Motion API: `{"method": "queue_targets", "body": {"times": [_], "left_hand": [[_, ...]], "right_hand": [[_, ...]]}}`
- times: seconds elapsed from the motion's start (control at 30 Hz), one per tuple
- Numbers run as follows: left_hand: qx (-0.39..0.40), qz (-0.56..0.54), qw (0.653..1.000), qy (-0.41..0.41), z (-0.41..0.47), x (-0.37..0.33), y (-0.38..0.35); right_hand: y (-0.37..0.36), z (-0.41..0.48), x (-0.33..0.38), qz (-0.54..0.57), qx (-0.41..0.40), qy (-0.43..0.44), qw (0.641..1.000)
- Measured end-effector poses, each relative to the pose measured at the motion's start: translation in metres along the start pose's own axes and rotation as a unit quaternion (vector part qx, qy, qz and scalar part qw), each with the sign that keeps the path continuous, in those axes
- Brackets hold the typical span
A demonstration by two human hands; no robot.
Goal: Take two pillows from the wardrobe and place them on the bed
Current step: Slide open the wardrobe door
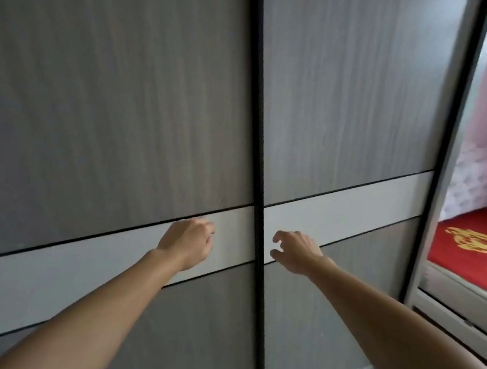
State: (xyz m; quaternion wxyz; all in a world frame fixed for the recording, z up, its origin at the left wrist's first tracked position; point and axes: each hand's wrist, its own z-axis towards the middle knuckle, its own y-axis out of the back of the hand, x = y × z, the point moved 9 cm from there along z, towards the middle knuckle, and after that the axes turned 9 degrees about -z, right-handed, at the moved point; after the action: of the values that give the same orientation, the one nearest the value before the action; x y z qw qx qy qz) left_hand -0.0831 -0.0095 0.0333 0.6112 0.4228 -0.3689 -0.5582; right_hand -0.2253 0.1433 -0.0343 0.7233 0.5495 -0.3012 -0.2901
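I'm at opening the shut wardrobe (353,90): left hand (188,243) loosely curled, right hand (295,251) spread, both grips empty; next, slide a door aside.

Soft, slightly blurred picture, daylight from the right, edges bowed by the wide lens

The wardrobe (119,94) is standing closed, its two tall sliding doors in grey wood grain meeting at a black vertical strip (259,155) near centre. A pale white band (349,202) is crossing both doors at mid height, edged above and below by thin dark lines. No pillows are showing, the interior being hidden behind the doors. The bed (477,256) is lying to the right of the wardrobe, just past its side panel, covered in a red spread carrying a gold pattern, with a pale frame showing beneath
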Motion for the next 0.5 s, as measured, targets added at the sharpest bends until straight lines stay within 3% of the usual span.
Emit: {"method": "queue_targets", "body": {"times": [0.23,0.5], "left_hand": [[-0.083,0.05,0.99,-0.104,0.127,-0.034,-0.031],[-0.14,0.125,0.957,-0.219,0.175,-0.054,-0.064]], "right_hand": [[-0.043,0.093,-0.042,0.082,-0.029,-0.043,0.995],[-0.082,0.118,-0.023,0.143,-0.084,-0.005,0.986]]}}
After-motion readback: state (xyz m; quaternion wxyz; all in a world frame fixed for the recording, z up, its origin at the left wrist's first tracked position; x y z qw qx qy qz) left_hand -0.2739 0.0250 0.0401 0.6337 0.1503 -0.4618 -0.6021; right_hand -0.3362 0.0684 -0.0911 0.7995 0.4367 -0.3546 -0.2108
